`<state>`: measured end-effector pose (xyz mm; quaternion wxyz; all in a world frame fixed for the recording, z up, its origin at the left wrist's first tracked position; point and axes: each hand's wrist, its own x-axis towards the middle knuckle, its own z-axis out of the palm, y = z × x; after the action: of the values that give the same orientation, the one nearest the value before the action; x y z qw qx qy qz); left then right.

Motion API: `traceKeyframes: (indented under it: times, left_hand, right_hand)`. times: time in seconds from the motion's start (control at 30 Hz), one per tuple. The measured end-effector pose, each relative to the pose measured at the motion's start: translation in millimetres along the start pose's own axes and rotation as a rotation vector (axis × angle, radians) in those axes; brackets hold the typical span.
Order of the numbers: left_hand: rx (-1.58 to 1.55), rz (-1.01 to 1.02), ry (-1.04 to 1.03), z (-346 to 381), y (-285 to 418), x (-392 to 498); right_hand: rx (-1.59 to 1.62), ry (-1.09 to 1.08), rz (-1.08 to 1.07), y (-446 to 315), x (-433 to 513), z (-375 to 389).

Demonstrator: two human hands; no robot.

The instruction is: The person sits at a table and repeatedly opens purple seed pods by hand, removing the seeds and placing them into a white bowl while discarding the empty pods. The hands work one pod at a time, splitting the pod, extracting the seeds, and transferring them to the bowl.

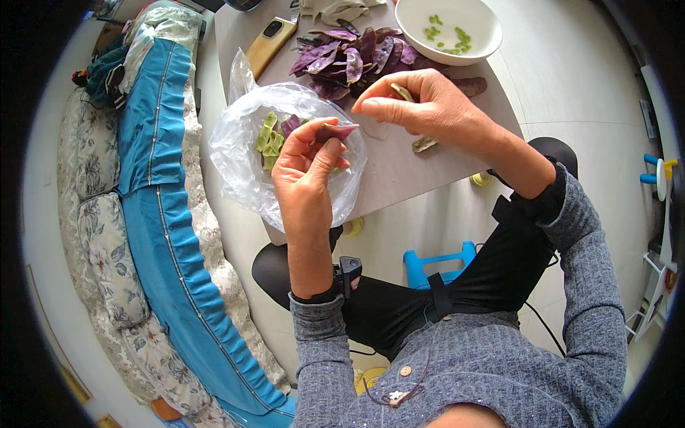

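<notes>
My left hand (313, 160) holds a piece of purple bean pod (336, 132) between thumb and fingers, over a clear plastic bag (230, 155). Inside the bag lie green and purple pod pieces (270, 140). To the right, my right hand (412, 101) is raised over the table, thumb and index finger nearly together, with a greenish pod piece (401, 92) against its palm side. Behind the hands lies a pile of purple bean pods (353, 59). A white bowl (484, 27) holds several green beans (460, 43). A brownish pod piece (423, 144) rests beneath my right forearm.
The light table (396, 176) ends close before my knees. On it lie a gold phone (270, 45) and a pale cloth (340, 9). A blue plastic stool (439, 265) stands under my legs. A sofa with a blue cover (155, 160) runs along the left.
</notes>
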<state>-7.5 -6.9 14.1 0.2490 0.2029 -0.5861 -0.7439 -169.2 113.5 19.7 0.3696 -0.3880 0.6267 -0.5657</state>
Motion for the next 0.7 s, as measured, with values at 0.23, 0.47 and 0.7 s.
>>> traceKeyframes:
  times: [0.23,0.47,0.7]
  left_hand:
    - [-0.401,-0.09,0.002,-1,-6,2]
    - [-0.637,-0.108,-0.137,-9,-12,3]
    - [-0.674,-0.132,-0.137,0,-13,2]
  right_hand:
    - [-0.182,0.055,-0.279,1,0,18]
    - [0.023,-0.005,-0.212,-2,-2,20]
    - [0.21,-0.026,-0.086,0,-1,21]
